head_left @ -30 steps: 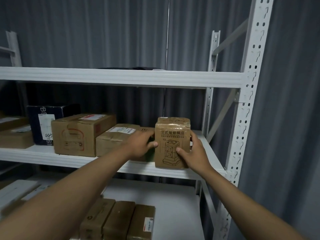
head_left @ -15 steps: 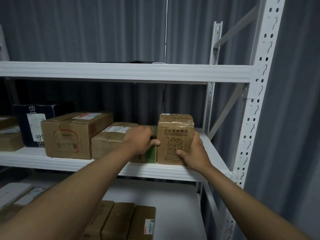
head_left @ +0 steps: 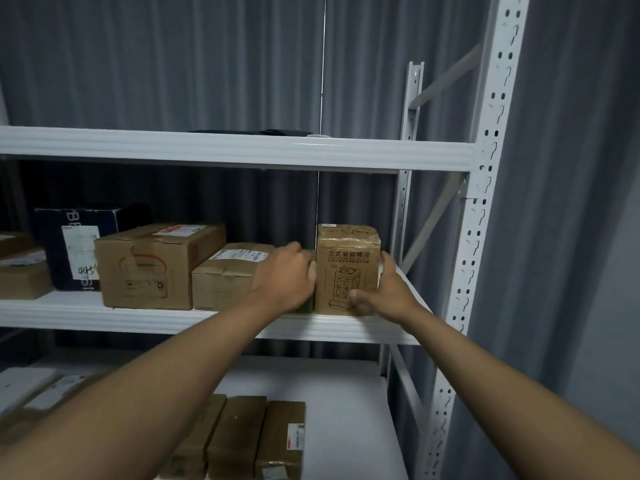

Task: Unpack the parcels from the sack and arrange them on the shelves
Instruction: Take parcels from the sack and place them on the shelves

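- While the upright power-socket box [head_left: 347, 268] stands on the middle shelf [head_left: 346, 328], the right hand [head_left: 384, 292] grips its right side, thumb on the front.
- Left hand [head_left: 285, 277] curls against its left face; the grip looks likely.
- Leftward, just beside it, lies a flat labelled parcel [head_left: 225, 275].

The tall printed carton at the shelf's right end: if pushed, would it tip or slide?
The tall printed carton is taller than wide, so a high push may tip it. Its flat base on the smooth middle shelf probably slides. The cardboard looks stiff.
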